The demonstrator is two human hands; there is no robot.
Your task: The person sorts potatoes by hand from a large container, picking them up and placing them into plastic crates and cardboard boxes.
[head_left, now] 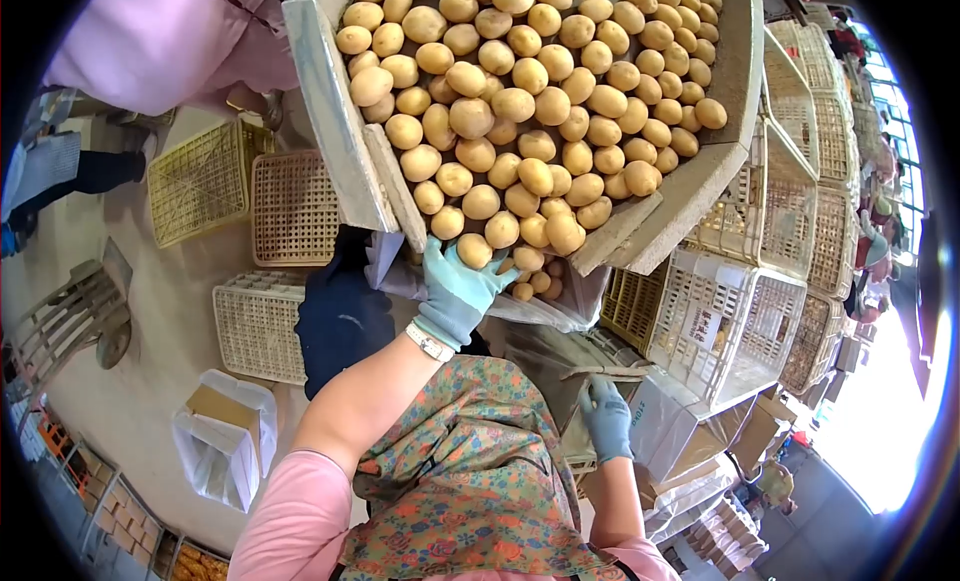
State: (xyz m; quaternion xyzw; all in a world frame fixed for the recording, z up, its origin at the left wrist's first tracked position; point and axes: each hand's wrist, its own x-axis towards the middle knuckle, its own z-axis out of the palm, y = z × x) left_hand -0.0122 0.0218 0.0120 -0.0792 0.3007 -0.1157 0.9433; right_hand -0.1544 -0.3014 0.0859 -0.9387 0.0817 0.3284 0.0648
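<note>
A grey sorting chute [330, 111] is heaped with several yellow potatoes [530, 111] and narrows to a mouth at its lower end. My left hand [455, 293], in a light blue glove, reaches up to that mouth with fingers spread. Its fingertips touch the lowest potatoes [475, 251] without closing on any. Under the mouth hangs a clear plastic bag [560, 303] with a few potatoes [530, 284] in it. My right hand [607, 418], also gloved, is lower and grips the rim of a cardboard box [668, 421].
Another person in a pink top [150, 41] stands at the upper left. Beige plastic crates [290, 209] lie on the floor at left, and white crates [730, 321] are stacked at right. A bag-lined box [222, 441] stands at lower left.
</note>
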